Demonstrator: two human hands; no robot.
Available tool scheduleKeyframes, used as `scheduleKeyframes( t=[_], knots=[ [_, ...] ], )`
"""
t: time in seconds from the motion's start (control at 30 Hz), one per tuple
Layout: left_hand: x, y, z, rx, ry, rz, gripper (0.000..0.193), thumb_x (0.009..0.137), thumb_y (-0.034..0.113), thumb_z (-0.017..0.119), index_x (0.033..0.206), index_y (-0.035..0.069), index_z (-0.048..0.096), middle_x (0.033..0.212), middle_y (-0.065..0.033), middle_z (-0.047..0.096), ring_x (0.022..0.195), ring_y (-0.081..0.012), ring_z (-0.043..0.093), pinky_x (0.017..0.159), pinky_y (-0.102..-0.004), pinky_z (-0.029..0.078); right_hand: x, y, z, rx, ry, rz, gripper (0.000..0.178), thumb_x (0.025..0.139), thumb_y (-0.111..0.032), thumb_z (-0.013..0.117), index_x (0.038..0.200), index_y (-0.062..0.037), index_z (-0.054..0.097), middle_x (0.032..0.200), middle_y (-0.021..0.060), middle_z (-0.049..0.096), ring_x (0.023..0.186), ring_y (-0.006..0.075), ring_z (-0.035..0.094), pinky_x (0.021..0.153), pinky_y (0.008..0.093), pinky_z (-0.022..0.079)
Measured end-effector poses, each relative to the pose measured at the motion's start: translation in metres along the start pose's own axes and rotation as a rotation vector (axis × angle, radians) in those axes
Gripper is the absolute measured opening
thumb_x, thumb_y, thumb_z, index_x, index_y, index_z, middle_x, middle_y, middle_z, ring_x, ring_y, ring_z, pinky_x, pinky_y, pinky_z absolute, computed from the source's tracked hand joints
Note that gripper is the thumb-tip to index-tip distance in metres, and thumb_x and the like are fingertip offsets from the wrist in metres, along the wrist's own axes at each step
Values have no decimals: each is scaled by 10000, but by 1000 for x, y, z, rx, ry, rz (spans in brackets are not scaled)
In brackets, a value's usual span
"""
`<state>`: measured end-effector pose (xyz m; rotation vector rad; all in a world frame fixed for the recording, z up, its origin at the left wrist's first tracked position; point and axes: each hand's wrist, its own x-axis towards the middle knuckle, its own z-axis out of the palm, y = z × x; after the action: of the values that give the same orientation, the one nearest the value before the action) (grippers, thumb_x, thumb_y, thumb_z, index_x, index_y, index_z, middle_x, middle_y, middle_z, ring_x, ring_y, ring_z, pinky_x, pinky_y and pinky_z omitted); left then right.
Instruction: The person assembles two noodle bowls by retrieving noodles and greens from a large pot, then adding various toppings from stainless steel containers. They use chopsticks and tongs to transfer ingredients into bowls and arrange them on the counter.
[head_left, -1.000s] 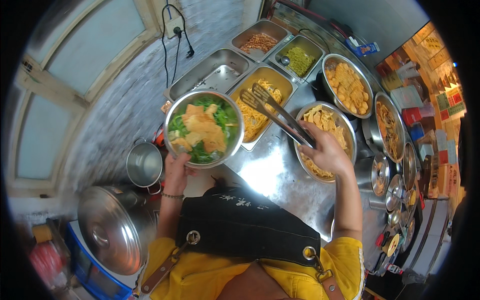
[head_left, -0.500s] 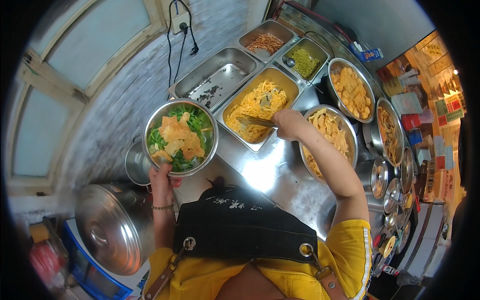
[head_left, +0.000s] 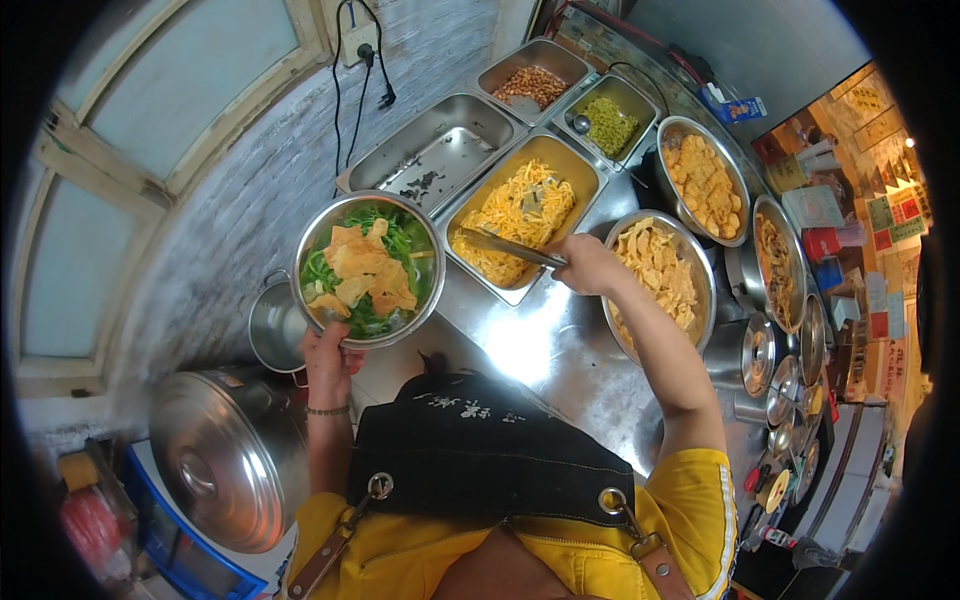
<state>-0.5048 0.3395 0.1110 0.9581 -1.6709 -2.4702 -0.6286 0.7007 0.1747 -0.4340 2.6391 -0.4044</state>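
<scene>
My left hand [head_left: 330,352] grips the near rim of a round metal bowl [head_left: 436,275]. Leafy greens [head_left: 318,272] fill it, topped by golden crisp pieces [head_left: 362,258]. On the right, my right hand [head_left: 588,266] is closed around metal tongs [head_left: 515,247]. They reach left over the near part of a rectangular steel pan [head_left: 590,187], their tips close to the bowl's right rim. Yellow shreds [head_left: 535,200] lie in that pan. Whether the tongs' tips pinch anything is too small to tell.
Behind stand a nearly bare pan [head_left: 395,175] with dark scraps, a pan of peanuts [head_left: 533,85] and one of chopped green pieces [head_left: 610,127]. Bowls of yellow food [head_left: 660,270] line the right. A large lidded pot [head_left: 210,470] and a metal pail [head_left: 272,335] stand at left.
The tongs have come up out of the yellow shreds, more of their length showing. My right hand has drawn slightly nearer to me, and the bowl has shifted a little right.
</scene>
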Motion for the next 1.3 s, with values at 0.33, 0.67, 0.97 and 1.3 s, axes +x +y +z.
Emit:
scheduleKeyframes(
  t=[0.33, 0.67, 0.97, 1.3],
  knots=[
    [3, 0, 14, -10, -121, -16, 300, 810, 69, 506, 1090, -37, 508, 785, -121, 644, 517, -181, 630, 352, -234, 482, -68, -12, -61, 325, 145, -85, 455, 740, 14, 668, 1189, 9, 593, 730, 112, 639, 597, 163, 599, 590, 328, 486],
    [9, -6, 15, -31, -177, -58, 313, 807, 54, 510, 1111, -18, 504, 828, -124, 651, 520, -193, 634, 351, -252, 480, -68, -96, -96, 108, 46, -203, 503, 741, -107, 671, 1214, 15, 551, 809, 222, 646, 693, 318, 630, 695, 390, 492],
    [17, -14, -36, -76, 28, -12, 304, 813, 55, 499, 1108, -21, 497, 822, -126, 642, 523, -200, 633, 350, -262, 483, 94, -81, -86, -359, 45, -113, 224, 766, -80, 590, 970, 1, 635, 926, 184, 658, 927, 332, 628, 818, 410, 483],
    [31, -16, -64, -114, 54, -30, 305, 816, 61, 482, 1109, -24, 500, 851, -132, 647, 525, -209, 640, 353, -248, 487, 163, -127, -47, -598, -69, -171, 190, 794, -88, 561, 953, -51, 660, 981, 146, 658, 959, 304, 633, 822, 388, 511]
  ],
)
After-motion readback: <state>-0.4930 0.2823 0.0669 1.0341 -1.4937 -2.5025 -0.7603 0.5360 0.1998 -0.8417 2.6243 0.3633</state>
